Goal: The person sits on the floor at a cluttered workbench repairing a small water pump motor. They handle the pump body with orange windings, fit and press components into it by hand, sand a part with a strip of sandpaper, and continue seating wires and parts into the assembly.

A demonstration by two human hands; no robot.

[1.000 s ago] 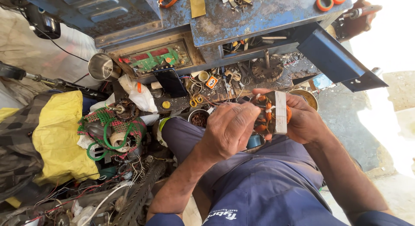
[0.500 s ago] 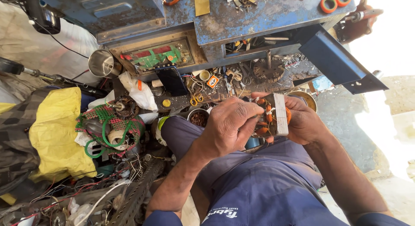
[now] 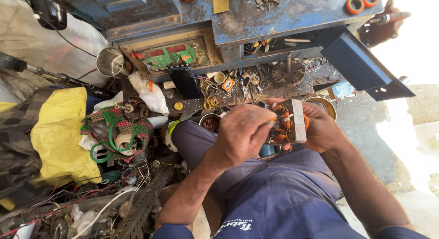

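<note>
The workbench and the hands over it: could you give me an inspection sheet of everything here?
Surface: worn blue metal workbench, drawer open.
Job's things: small motor stator with copper windings, over the lap.
Clutter: orange scissors, steel cup, green circuit board, yellow cloth.
Hands: right hand holds the stator; left hand pinches at its windings.
Cables: green coil; loose wires below.
Surroundings: concrete floor.

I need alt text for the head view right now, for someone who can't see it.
Seen from above, a seated person's right hand holds a small motor stator with copper windings while the left hand works at it with a thin tool. Beyond is a cluttered blue workbench; a yellow cloth lies to one side.
</note>
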